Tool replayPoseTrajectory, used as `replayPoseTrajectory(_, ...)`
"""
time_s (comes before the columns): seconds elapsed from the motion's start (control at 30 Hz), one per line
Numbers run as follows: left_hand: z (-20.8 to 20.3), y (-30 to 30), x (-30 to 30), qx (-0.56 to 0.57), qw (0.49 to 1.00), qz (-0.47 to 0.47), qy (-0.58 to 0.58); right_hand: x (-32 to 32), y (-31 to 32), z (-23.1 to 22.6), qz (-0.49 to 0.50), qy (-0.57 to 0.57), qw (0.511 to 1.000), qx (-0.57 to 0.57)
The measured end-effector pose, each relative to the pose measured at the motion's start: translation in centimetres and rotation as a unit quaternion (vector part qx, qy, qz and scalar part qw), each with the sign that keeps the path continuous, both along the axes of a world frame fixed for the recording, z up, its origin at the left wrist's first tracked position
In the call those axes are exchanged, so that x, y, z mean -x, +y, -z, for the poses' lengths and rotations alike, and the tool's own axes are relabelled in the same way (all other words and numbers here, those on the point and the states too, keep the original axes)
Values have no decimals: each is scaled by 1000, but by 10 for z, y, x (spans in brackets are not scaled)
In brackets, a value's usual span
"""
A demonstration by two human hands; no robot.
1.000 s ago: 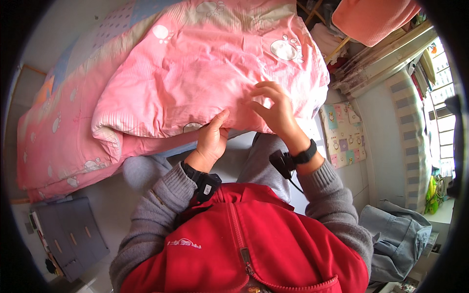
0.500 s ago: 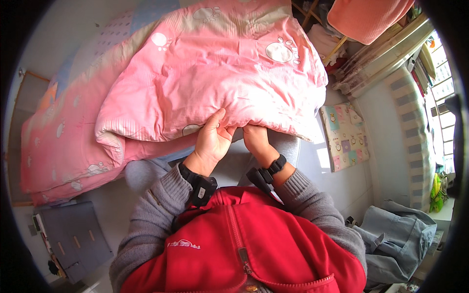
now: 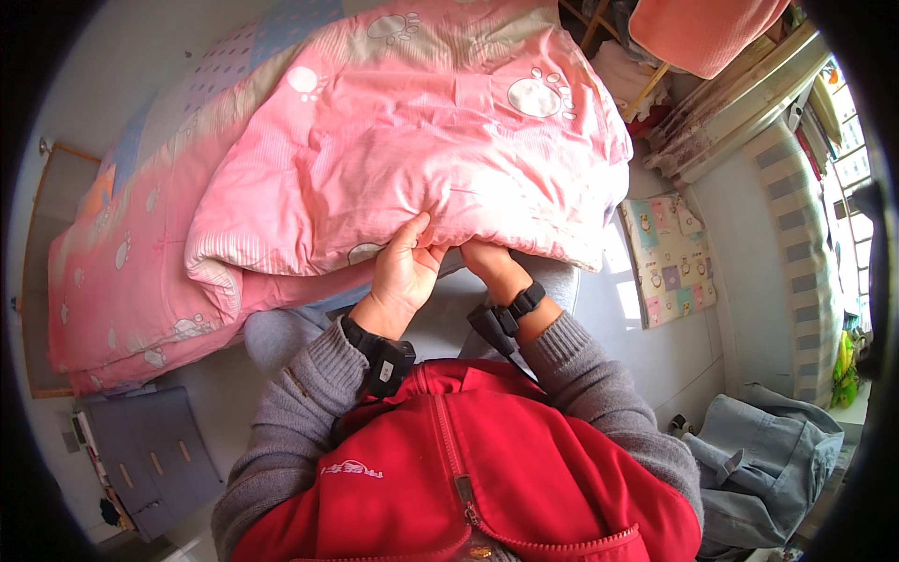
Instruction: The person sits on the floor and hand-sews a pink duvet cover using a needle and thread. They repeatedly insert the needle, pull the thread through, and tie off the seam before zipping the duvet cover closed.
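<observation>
A thick pink quilt with white paw prints lies in front of me, its near edge bunched up. My left hand grips that edge, thumb on top and the other fingers curled at the rim. Close beside it, my right hand also has hold of the edge. Its fingertips are tucked beneath the fabric and hidden. Black straps with small devices sit on both wrists.
A patterned folded mat leans by the right wall. Grey-blue fabric is heaped at the lower right. A grey cabinet stands at the lower left. Beyond the quilt hangs an orange-pink cloth.
The view has shifted slightly, so the surroundings sit a little differently. Both hands keep their places at the quilt's edge, with only tiny movement.
</observation>
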State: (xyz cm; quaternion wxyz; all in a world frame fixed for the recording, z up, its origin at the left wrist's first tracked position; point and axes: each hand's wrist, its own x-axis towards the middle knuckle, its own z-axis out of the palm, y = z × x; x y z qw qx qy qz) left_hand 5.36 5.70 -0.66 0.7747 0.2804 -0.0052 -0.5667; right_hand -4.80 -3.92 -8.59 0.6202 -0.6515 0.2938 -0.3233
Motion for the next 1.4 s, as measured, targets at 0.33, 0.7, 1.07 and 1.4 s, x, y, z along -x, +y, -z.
replayPoseTrajectory(0.33, -2, -2, -10, 66, 997, 29, -37, 29, 31, 26, -22, -9, 999, -46)
replayPoseTrajectory(0.7, 5, -4, -3, 32, 999, 26, 8, 65, 29, -37, 159, -154, 975, -9)
replayPoseTrajectory(1.07, -7, -2, 1, 47, 998, 34, 5, 64, 12, -30, 65, -400, 800, -443)
replayPoseTrajectory(1.4, -8, -7, 3, 29, 1000, 0, 8, 74, 9, -18, 151, -456, 765, -429)
